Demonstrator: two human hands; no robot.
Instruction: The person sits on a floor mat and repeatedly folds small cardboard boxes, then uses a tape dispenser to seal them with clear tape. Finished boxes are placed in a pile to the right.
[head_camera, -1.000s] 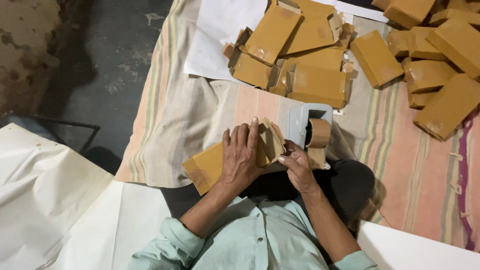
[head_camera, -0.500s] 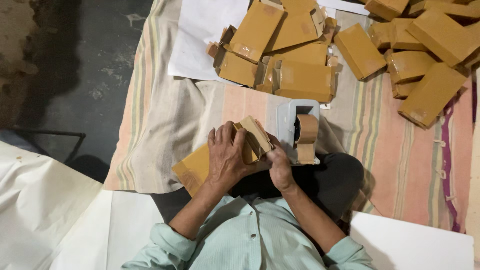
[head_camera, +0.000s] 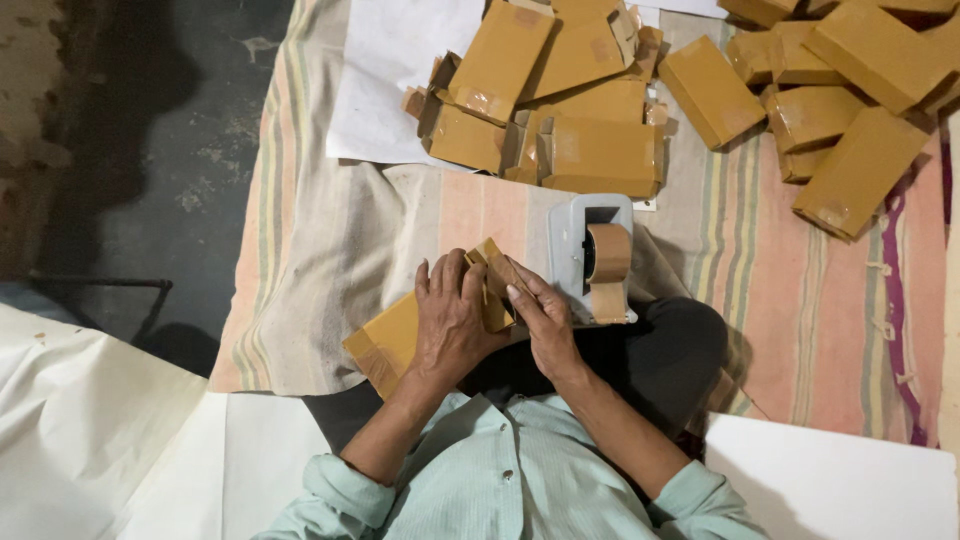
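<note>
A brown cardboard box (head_camera: 388, 338) lies across my lap, its far end with loose flaps. My left hand (head_camera: 452, 318) lies over the box and clasps it near that end. My right hand (head_camera: 541, 318) presses the end flaps (head_camera: 497, 272) with thumb and fingers. Just right of my hands stands a grey tape dispenser (head_camera: 590, 255) with a roll of brown tape.
A pile of folded brown boxes (head_camera: 560, 100) lies beyond the dispenser on a striped cloth (head_camera: 330, 240), and more boxes (head_camera: 850, 90) are heaped at the upper right. White paper sheets (head_camera: 400, 70) lie under the pile. A dark floor (head_camera: 150, 150) is at the left.
My hands have shifted slightly on the box end, the right one folding the flaps down. The view has moved a little, otherwise the scene is the same.
</note>
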